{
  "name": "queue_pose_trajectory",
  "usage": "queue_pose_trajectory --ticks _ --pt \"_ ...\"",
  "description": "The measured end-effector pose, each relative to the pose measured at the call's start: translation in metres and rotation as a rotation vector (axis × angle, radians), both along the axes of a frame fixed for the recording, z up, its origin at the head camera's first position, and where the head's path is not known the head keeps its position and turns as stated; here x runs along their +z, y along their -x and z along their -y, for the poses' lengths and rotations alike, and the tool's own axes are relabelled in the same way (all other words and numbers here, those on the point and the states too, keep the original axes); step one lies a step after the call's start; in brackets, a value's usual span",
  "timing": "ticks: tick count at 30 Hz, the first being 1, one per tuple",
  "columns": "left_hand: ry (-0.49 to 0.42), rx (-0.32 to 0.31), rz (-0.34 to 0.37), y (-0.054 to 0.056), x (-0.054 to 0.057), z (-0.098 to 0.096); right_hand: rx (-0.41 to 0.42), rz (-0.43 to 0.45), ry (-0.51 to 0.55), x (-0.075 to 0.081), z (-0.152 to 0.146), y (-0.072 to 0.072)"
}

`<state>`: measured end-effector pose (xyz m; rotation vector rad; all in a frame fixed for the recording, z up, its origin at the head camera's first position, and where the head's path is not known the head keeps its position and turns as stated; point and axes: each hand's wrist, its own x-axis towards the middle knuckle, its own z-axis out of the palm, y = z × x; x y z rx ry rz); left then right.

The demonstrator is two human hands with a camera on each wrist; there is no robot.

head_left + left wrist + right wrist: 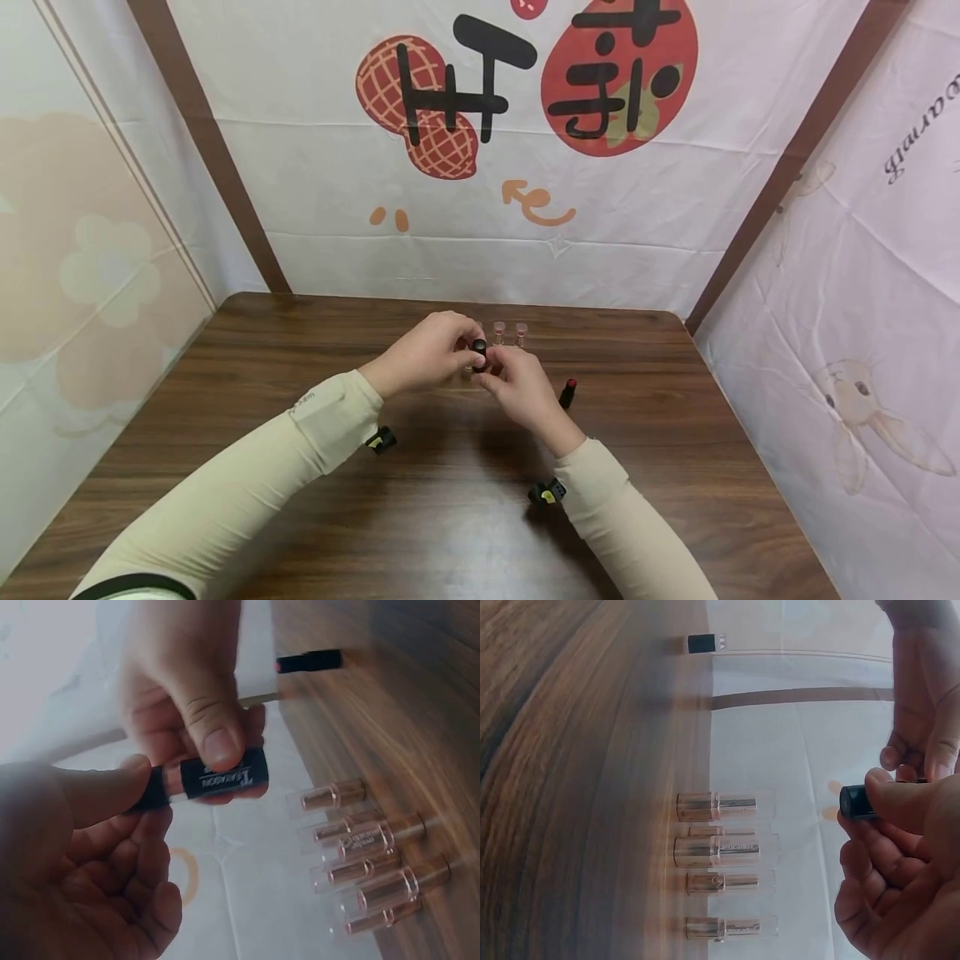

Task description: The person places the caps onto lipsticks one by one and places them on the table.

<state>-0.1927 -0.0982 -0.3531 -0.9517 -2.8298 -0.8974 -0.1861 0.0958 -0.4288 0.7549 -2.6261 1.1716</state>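
Observation:
Between both hands is a black lipstick tube (232, 778) with white lettering and a pinkish band where its two parts meet. My left hand (431, 354) pinches the upper black end in the head view. From the other side, my right hand (521, 387) grips the lettered part between thumb and fingers. In the right wrist view, a round black end (855, 802) shows past the right thumb; the left fingers cover the rest. An uncapped black lipstick with a red tip (568, 393) stands on the table beside the right hand.
Several clear-capped, rose-gold lipsticks (720, 850) stand grouped behind the hands, near the table's back edge. A small black piece with a clear top (701, 643) stands apart from them. Printed cloth (480, 267) hangs behind the wooden table (450, 517) and along its sides.

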Motion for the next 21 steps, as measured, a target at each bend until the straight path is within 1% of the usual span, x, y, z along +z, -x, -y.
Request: queue_pose_trajectory --ticks 2,4,8,10,13,15,19,21 --pt "0.029 0.006 -0.016 0.0 0.001 -0.001 0.005 0.013 -0.009 0.0 0.0 0.002" --pt "0.039 0.016 -0.008 0.0 0.0 -0.001 0.008 0.032 -0.016 0.0 0.0 0.003" --pt "0.017 0.025 0.013 0.003 -0.006 0.001 0.01 0.05 -0.032 0.0 -0.002 0.006" --pt "0.01 0.024 0.005 0.004 -0.009 0.002 0.012 0.052 -0.037 -0.001 -0.003 0.007" --pt "0.017 0.023 -0.03 0.004 -0.014 0.003 0.01 0.07 -0.033 -0.002 -0.004 0.008" --pt "0.045 0.039 -0.068 0.002 -0.016 0.004 0.003 0.095 -0.025 -0.005 -0.005 0.009" --pt "0.126 0.076 -0.133 -0.005 -0.02 0.011 -0.033 0.137 -0.002 -0.011 -0.006 0.014" --pt "0.149 0.086 -0.149 -0.01 -0.022 0.016 -0.063 0.147 0.009 -0.014 -0.007 0.017"
